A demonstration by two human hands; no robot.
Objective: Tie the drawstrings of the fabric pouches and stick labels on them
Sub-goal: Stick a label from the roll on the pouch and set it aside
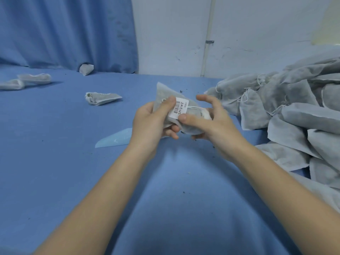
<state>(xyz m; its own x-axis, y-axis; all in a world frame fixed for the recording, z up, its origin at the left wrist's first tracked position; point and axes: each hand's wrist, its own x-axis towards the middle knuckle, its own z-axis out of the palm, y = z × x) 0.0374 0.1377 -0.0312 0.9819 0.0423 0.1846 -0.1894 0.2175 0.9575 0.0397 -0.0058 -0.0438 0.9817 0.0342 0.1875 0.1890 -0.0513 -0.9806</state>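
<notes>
I hold a grey fabric pouch (163,94) in the air above the blue table, its drawstring tied in a knot near the right end. A white barcode label (179,108) lies on its upper face. My left hand (152,120) grips the pouch from the left, thumb pressing beside the label. My right hand (207,120) holds the right end from below, its thumb on the label's lower corner while the index finger sticks out free above.
A large heap of grey pouches (294,115) fills the right side. Several finished pouches (101,98) lie scattered at the left and back. A pale blue backing sheet (116,139) rests on the blue table cloth (64,162) under my left wrist.
</notes>
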